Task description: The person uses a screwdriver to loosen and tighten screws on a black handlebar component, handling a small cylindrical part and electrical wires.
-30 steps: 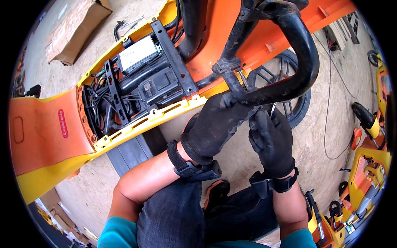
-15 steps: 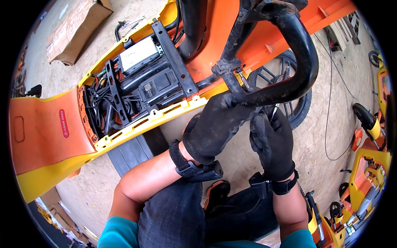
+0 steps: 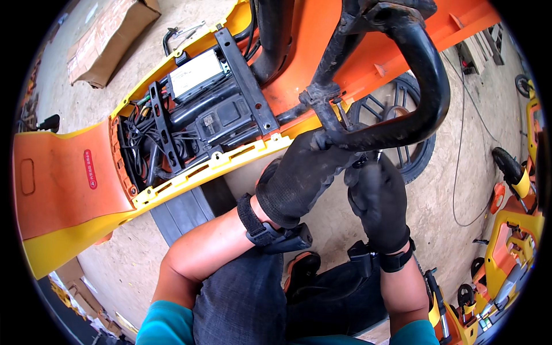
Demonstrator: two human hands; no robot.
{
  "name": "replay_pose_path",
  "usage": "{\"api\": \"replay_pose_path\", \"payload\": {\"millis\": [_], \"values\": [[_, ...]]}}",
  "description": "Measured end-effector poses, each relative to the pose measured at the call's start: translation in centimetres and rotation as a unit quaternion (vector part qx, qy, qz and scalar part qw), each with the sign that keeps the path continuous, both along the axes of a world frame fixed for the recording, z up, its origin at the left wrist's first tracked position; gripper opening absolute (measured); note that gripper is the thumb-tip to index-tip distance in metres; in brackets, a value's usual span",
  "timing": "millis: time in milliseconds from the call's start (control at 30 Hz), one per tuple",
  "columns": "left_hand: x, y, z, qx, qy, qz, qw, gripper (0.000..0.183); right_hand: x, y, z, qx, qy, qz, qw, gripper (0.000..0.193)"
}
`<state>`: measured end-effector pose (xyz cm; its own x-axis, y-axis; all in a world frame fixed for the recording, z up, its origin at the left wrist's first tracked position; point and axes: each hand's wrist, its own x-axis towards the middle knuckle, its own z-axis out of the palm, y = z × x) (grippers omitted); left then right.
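My left hand (image 3: 302, 178), in a black glove, is closed at the lower bend of a thick black bent metal tube (image 3: 397, 131). Its fingers run along the tube's underside, and their tips are partly hidden. Just to the right, my right hand (image 3: 376, 198), also gloved, is shut in a fist below the tube. A shiny metal rod (image 3: 378, 154) shows at the top of this fist; the rest of it is hidden. A thin metal shaft (image 3: 343, 116) stands by a clamp-like joint (image 3: 320, 95) on the frame, above my left hand.
The tube belongs to an overturned-looking orange and yellow scooter body (image 3: 75, 178) with wires and a black box (image 3: 223, 119) in its open bay. A spoked wheel (image 3: 418, 152) lies behind the tube. A cardboard box (image 3: 112, 43) is far left; more yellow scooters (image 3: 509, 241) stand right.
My right hand has turned, its fingers closing into a fist, and less of the metal rod shows. The left hand keeps its place on the tube. The view has shifted slightly.
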<state>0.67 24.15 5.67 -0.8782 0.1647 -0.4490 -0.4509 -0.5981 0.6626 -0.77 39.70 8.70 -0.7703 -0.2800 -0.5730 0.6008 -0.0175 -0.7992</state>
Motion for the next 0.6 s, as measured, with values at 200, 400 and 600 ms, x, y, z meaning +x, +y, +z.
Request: {"api": "replay_pose_path", "payload": {"millis": [200,400,600], "values": [[0.7,-0.5,-0.6,-0.143,0.115,-0.027,0.983,0.031,-0.1,1.9,-3.0,0.185,0.466,0.146,0.853,0.014],[0.0,-0.3,-0.1,-0.033,0.005,-0.029,0.999,0.032,-0.1,-0.1,-0.2,0.038,0.018,-0.012,0.999,0.014],[0.5,-0.2,-1.4,-0.126,0.190,0.009,0.974,0.035,0.0,0.9,-0.5,0.032,0.110,0.053,0.992,0.017]]}}
